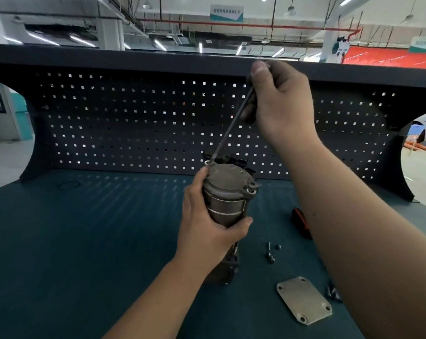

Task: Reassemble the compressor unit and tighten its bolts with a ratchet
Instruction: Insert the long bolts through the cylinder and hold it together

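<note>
My left hand (207, 231) wraps its grip round the compressor (227, 192), which stands upright on the surface (84, 241). My right hand (280, 104) pinches a long bolt (231, 128), tip at a hole in the compressor's top rim. Slanted like this, it could jam or cross-thread. Right of the compressor lie loose bolts (270, 253), a flat plate (304, 299) and a red-and-black tool (300, 222), close under my forearm.
</note>
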`<state>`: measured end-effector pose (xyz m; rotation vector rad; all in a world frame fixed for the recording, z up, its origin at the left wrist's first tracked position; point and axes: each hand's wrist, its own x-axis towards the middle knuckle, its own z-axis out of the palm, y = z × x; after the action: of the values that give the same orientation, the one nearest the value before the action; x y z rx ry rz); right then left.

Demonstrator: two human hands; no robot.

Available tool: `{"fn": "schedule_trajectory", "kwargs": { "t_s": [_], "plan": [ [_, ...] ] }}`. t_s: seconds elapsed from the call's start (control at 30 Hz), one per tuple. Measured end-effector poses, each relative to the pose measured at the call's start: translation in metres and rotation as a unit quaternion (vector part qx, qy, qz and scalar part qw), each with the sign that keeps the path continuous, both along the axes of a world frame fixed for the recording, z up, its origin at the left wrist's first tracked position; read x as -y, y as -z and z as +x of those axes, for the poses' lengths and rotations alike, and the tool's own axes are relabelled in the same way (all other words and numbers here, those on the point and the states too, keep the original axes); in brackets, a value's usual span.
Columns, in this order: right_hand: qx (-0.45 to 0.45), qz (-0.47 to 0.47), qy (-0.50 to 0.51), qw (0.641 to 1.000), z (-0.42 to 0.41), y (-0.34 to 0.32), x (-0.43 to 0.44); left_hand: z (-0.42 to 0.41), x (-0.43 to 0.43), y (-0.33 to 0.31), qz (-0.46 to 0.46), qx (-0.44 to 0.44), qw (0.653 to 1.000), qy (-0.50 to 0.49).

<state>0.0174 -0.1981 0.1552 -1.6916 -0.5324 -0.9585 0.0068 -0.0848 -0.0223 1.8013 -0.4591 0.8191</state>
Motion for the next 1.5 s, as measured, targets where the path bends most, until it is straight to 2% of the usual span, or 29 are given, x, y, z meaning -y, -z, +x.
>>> {"fn": "schedule_trajectory", "kwargs": {
  "t_s": [0.37, 0.5, 0.63, 0.77, 0.9, 0.97, 1.03, 1.07, 1.13, 1.17, 1.23, 1.27, 1.3, 1.37, 1.5],
  "plan": [
    [0.001, -0.061, 0.019, 0.998, 0.009, -0.013, 0.000, -0.004, 0.002, -0.001, 0.006, -0.011, 1.000, -0.001],
    [0.008, -0.161, 0.003, 0.987, -0.001, -0.013, -0.001, -0.005, 0.003, -0.002, -0.011, -0.038, 0.999, 0.013],
    [-0.040, -0.261, 0.061, 0.963, -0.003, -0.007, -0.007, -0.006, 0.007, 0.000, -0.001, -0.031, 1.000, 0.005],
    [-0.059, -0.285, 0.082, 0.953, -0.010, -0.011, 0.002, -0.008, 0.012, 0.003, 0.010, 0.014, 0.999, -0.028],
    [-0.087, -0.270, 0.096, 0.954, -0.012, -0.011, 0.001, -0.008, 0.016, 0.003, 0.002, 0.017, 0.999, -0.027],
    [-0.123, -0.323, 0.101, 0.933, -0.014, -0.005, 0.001, -0.011, 0.020, 0.004, 0.019, 0.012, 0.999, -0.042],
    [-0.190, -0.424, 0.114, 0.878, -0.016, 0.009, 0.003, -0.014, 0.019, 0.001, 0.018, 0.029, 0.998, -0.046],
    [-0.218, -0.454, 0.122, 0.855, -0.016, 0.018, 0.005, -0.013, 0.015, -0.002, 0.013, 0.066, 0.997, -0.037],
    [-0.240, -0.441, 0.129, 0.855, -0.019, 0.036, 0.009, 0.002, 0.000, -0.008, -0.023, 0.142, 0.988, -0.059],
    [-0.229, -0.418, 0.127, 0.870, -0.020, 0.044, 0.010, 0.013, -0.009, -0.013, -0.080, 0.128, 0.986, -0.069],
    [-0.163, -0.398, 0.137, 0.892, -0.023, 0.057, 0.010, 0.031, -0.021, -0.028, -0.181, -0.015, 0.983, -0.008],
    [-0.127, -0.397, 0.141, 0.898, -0.024, 0.061, 0.010, 0.037, -0.025, -0.030, -0.175, -0.109, 0.978, 0.035],
    [-0.099, -0.400, 0.138, 0.901, -0.024, 0.063, 0.011, 0.042, -0.028, -0.028, -0.131, -0.168, 0.975, 0.059],
    [-0.083, -0.399, 0.109, 0.907, -0.022, 0.065, 0.016, 0.045, -0.035, -0.026, -0.049, -0.195, 0.977, 0.076],
    [-0.105, -0.334, 0.046, 0.936, -0.017, 0.061, 0.036, 0.031, -0.042, -0.036, -0.003, -0.159, 0.984, 0.076]
  ]
}}
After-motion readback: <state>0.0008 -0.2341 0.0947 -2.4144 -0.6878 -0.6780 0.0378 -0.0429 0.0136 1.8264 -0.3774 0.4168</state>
